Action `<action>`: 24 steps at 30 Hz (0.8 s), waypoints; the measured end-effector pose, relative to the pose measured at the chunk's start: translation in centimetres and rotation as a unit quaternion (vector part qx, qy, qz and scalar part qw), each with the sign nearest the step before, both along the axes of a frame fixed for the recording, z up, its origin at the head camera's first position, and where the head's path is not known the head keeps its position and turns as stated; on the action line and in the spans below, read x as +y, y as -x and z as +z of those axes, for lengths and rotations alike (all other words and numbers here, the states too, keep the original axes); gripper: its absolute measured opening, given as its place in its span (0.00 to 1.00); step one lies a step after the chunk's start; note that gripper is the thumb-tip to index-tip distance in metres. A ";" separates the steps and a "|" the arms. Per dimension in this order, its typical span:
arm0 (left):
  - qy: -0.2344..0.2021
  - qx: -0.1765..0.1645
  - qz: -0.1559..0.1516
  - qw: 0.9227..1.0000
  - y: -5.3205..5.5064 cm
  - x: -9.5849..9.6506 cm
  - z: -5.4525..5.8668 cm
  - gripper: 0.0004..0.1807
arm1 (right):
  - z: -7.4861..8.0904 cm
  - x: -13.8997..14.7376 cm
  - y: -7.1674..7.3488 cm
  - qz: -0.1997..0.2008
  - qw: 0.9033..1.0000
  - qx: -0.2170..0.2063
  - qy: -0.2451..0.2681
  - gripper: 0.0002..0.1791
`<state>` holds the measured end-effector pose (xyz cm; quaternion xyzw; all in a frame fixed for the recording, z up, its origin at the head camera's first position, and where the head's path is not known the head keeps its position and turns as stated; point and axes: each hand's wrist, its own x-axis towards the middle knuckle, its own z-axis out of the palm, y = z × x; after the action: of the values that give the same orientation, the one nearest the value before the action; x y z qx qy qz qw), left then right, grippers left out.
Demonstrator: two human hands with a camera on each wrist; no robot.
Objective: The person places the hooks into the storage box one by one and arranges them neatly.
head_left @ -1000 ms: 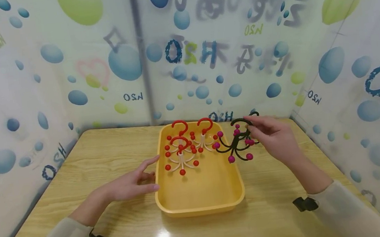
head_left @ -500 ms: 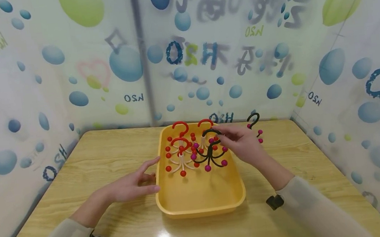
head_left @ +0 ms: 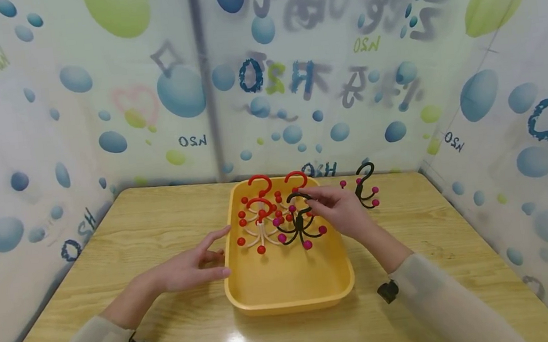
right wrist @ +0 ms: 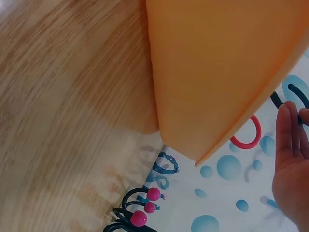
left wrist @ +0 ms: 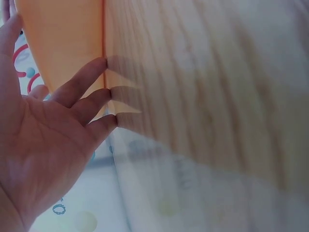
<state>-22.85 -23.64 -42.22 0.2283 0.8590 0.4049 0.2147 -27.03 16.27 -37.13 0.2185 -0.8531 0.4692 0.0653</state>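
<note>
My right hand (head_left: pixel 340 211) pinches the hook of a black multi-armed hook hanger (head_left: pixel 300 224) with magenta ball tips, over the right part of a yellow plastic tray (head_left: pixel 293 305). Beside it in the tray stand three white hangers with red hooks and red balls; the front one (head_left: pixel 261 231) is nearest, and the right rear one is partly hidden behind the black hanger. My left hand (head_left: pixel 191 266) rests with spread, relaxed fingers at the tray's left side. In the left wrist view its fingertips (left wrist: pixel 102 63) lie against the tray's outer wall (left wrist: pixel 67 38).
Another black hanger (head_left: pixel 360 190) with magenta balls stands on the wooden table (head_left: pixel 170 327) right of the tray, partly behind my right hand. A patterned curtain (head_left: pixel 158 116) with blue and green spots closes off the table's back and sides.
My right hand has carried the black hanger leftward from beside the tray to over its right part, then slightly further left. My left hand has stayed at the tray's side.
</note>
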 end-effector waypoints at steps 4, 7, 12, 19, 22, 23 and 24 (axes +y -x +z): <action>0.004 0.001 0.001 1.000 0.0 0.0 0.0 0.53 | -0.1 -0.1 0.3 -0.008 1.000 -0.002 -0.020 0.18; 0.005 0.001 0.001 1.000 0.0 0.0 0.0 0.53 | 0.0 0.0 0.4 -0.022 0.999 -0.003 -0.033 0.17; 0.006 0.000 0.002 1.000 0.0 0.1 0.0 0.53 | -0.3 0.3 0.8 -0.019 0.999 -0.022 -0.024 0.17; 0.011 0.005 0.001 1.000 0.0 0.1 0.0 0.53 | -0.8 1.0 0.8 -0.037 0.999 -0.032 -0.023 0.18; 0.008 0.003 0.002 1.000 0.0 0.1 0.0 0.54 | -0.9 1.3 0.9 -0.043 0.998 -0.036 -0.022 0.18; 0.007 0.002 0.002 1.000 0.0 0.0 0.0 0.54 | -1.0 1.3 0.9 -0.043 0.998 -0.038 -0.017 0.18; 0.007 0.002 0.002 1.000 0.0 0.0 0.0 0.54 | -1.0 1.4 0.9 -0.042 0.998 -0.041 -0.013 0.18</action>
<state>-22.84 -23.62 -42.25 0.2260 0.8624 0.3990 0.2142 -27.92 17.65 -38.18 0.1637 -0.8695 0.4636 0.0471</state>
